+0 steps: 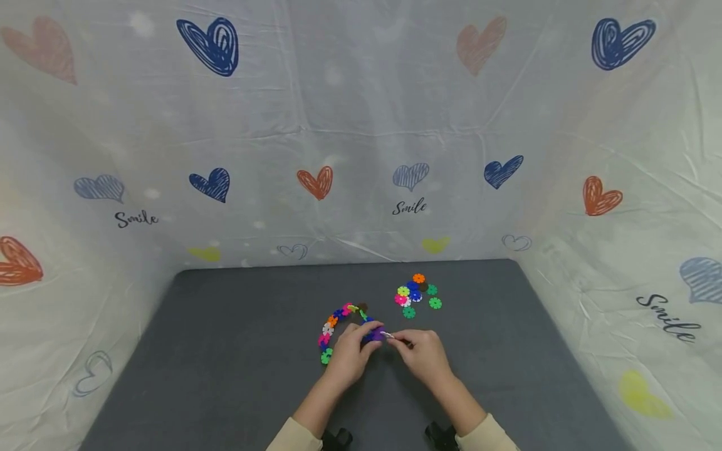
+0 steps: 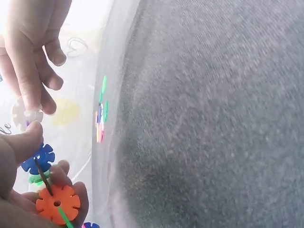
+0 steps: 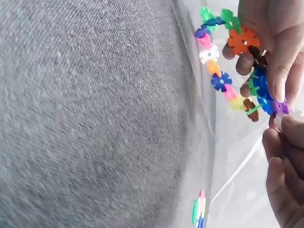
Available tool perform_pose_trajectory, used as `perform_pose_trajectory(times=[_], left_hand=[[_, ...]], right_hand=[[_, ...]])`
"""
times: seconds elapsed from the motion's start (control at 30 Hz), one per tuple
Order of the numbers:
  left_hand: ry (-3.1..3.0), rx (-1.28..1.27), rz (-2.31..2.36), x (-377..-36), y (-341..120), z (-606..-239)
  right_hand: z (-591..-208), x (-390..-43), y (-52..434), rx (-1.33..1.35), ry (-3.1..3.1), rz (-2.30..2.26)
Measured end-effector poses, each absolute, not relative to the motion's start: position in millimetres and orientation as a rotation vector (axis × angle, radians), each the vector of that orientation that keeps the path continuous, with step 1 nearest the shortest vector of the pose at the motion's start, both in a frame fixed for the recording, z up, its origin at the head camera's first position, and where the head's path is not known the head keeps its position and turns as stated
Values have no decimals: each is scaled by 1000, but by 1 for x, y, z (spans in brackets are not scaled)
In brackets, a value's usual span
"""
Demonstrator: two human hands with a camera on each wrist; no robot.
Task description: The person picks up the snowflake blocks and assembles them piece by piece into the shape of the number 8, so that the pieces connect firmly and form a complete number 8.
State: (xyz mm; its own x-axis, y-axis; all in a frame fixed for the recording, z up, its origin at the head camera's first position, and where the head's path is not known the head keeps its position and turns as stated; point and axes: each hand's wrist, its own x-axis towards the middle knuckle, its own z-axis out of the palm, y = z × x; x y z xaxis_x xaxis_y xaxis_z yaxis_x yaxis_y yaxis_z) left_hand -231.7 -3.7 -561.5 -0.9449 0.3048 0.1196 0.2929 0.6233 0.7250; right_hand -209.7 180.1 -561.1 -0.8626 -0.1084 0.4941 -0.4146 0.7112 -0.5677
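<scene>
A curved chain of colourful notched plastic discs (image 1: 328, 328) arcs out to the left of my left hand (image 1: 346, 356). That hand grips the chain near its end, with thumb and fingers about a purple disc (image 3: 280, 107). Between the fingertips of my right hand (image 1: 425, 358) is a white disc (image 1: 387, 334), pinched right at the purple one. In the left wrist view, an orange disc (image 2: 58, 205) and a blue disc (image 2: 39, 157) of the chain show by the left hand. Fingers partly cover the white disc and the discs beside it.
Several loose discs (image 1: 408, 312) in green, blue, orange, pink and other colours lie beyond my right hand on the dark grey table (image 1: 237, 363). A pale curtain (image 1: 361, 113) printed with hearts hangs behind the table and along both sides.
</scene>
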Motion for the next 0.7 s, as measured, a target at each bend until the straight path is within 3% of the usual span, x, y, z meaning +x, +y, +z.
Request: perform_pose_trajectory(times=[0.17,0.47,0.7], left_hand=[[2859,369,1205,-231,-6,-566],[2930,86,1094,-238,-15,-574],[3198,260,770,-249,1,-565]], right_hand=[[-565,-219,194,335,-2641,1119],[-588,-265,219,-227,-2848,1071],[-593,-278,214,-401,-2935,944]])
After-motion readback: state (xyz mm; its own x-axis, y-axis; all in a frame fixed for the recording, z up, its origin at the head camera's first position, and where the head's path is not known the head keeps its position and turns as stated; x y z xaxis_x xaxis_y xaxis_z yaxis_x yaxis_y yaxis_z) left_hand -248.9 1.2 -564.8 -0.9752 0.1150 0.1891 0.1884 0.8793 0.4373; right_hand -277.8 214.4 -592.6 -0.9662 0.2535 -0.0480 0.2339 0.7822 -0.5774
